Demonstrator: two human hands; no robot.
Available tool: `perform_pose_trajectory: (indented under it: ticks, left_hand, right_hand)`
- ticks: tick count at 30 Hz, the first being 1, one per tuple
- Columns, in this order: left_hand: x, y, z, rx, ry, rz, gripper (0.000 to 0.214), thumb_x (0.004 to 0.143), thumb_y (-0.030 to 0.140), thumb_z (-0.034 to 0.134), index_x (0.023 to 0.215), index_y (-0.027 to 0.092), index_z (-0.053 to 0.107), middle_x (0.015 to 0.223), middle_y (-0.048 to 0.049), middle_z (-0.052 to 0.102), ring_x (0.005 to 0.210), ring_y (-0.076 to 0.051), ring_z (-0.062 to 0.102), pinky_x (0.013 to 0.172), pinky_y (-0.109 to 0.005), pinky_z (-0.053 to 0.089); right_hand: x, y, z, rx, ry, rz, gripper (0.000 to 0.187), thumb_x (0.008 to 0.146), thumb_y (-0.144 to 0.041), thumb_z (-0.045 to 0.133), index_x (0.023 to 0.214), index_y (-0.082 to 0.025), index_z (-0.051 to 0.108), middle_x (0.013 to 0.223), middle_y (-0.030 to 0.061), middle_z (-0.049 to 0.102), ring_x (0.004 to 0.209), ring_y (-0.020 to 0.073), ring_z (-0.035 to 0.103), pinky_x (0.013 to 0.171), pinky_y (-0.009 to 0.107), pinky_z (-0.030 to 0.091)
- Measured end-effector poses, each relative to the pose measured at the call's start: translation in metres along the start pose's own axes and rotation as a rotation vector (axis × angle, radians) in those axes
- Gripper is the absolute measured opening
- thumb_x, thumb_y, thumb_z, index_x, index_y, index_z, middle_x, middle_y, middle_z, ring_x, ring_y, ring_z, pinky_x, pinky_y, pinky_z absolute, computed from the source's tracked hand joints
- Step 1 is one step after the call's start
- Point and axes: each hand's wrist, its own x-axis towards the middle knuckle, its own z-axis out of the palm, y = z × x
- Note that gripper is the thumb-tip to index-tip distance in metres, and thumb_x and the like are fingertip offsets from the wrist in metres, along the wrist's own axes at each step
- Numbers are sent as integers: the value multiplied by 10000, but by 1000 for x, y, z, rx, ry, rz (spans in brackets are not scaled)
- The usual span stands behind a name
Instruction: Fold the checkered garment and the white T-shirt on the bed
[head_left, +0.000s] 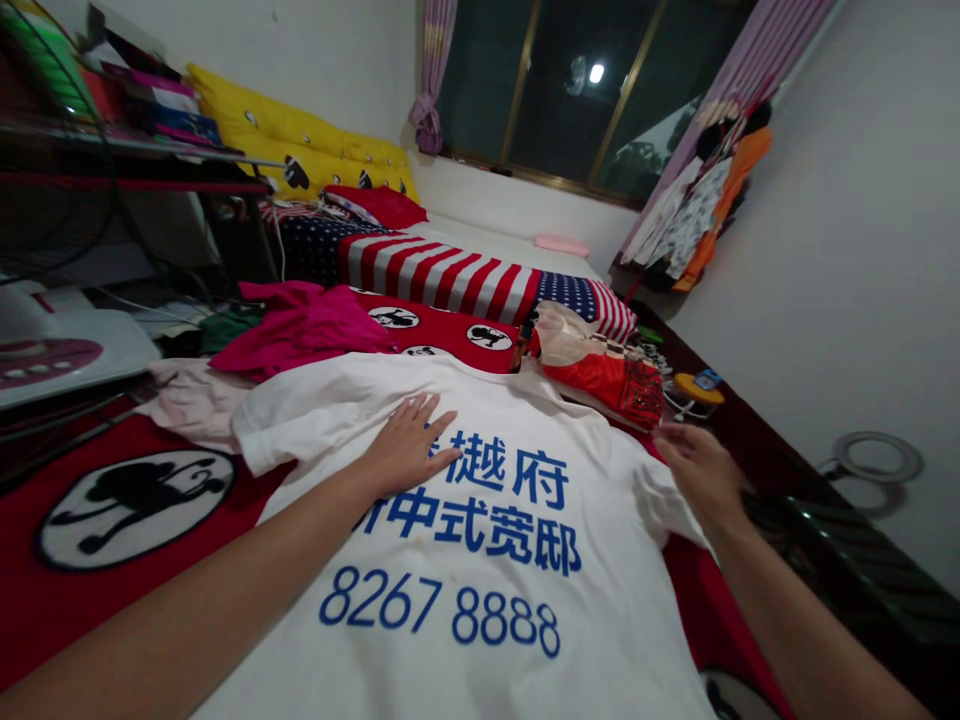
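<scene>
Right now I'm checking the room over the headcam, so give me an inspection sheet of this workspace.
Surface: red bedspread with black-and-white cartoon roundels.
Job's things: white T-shirt laid flat, blue print and the number 8267 8888 facing up.
Clutter: magenta garment, pale pink garment, red and cream bundle, yellow pillows.
Hands: left hand flat, palm down on the shirt; right hand at the shirt's right sleeve edge, grip unclear.
Cables: dark cords hanging by the left shelf.
Surroundings: dark window, pink curtains, clothes hanging at the right wall.
</scene>
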Motion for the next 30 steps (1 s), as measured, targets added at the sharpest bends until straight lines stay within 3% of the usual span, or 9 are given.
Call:
perform_pose_trajectory:
  ticks: [3, 5, 8, 11, 15, 22, 26, 30]
  left_hand:
    - [-1, 0, -1, -7, -4, -3, 680, 884, 657, 355, 1425, 251, 419, 1548, -106, 281, 1435, -327, 186, 1155, -488, 155]
    - [-1, 0, -1, -8, -4, -2, 674, 886, 652, 354, 1426, 255, 417, 1549, -100, 280, 1437, -318, 186, 1158, -481, 151]
    - [-2, 0, -3, -9, 2, -1, 672, 887, 654, 347, 1425, 259, 419, 1550, -96, 279, 1438, -313, 184, 1160, -473, 150]
    - [-2, 1, -4, -12, 5, -4, 667, 886, 651, 353, 1422, 261, 423, 1550, -102, 279, 1438, -316, 184, 1159, -475, 148]
    - [-1, 2, -4, -16, -1, -13, 664, 885, 647, 362, 1423, 262, 421, 1551, -113, 272, 1440, -318, 173, 1159, -481, 143]
    - [-1, 2, -5, -31, -4, -16, 676, 882, 658, 351, 1426, 262, 416, 1551, -104, 273, 1441, -316, 169, 1159, -486, 146]
    - [-1, 2, -3, -33, 3, -15, 669, 881, 656, 357, 1418, 263, 427, 1550, -96, 279, 1437, -321, 182, 1159, -483, 148]
    - [-2, 2, -2, -40, 10, -15, 674, 877, 661, 361, 1420, 265, 423, 1553, -86, 276, 1440, -314, 176, 1161, -478, 140]
  right_hand:
    - [20, -37, 35, -132, -159, -74, 285, 777, -289, 502, 912, -144, 707, 902, 84, 721, 809, 190, 652, 761, 286, 486]
    - [32, -54, 56, -222, -199, -78, 297, 808, -263, 478, 944, -140, 713, 940, 84, 725, 854, 184, 651, 781, 266, 470]
    - [47, -66, 81, -307, -204, -65, 290, 822, -255, 484, 956, -161, 723, 1003, 84, 721, 918, 198, 645, 773, 267, 453]
    - [50, -70, 97, -384, -269, -59, 240, 795, -285, 539, 908, -209, 736, 932, 51, 737, 878, 201, 658, 679, 250, 440]
    - [41, -75, 104, -485, -340, -94, 216, 773, -300, 574, 888, -236, 745, 892, 53, 743, 854, 221, 671, 634, 254, 423]
    - [32, -85, 110, -604, -389, -212, 254, 813, -250, 536, 941, -248, 755, 1056, 92, 719, 974, 244, 654, 766, 297, 439]
    - [40, -92, 112, -635, -390, -153, 245, 797, -243, 545, 914, -211, 758, 969, 122, 733, 898, 248, 680, 728, 294, 458]
    - [51, -95, 105, -633, -312, -32, 331, 821, -306, 488, 992, -173, 738, 976, 160, 722, 935, 281, 671, 707, 313, 469]
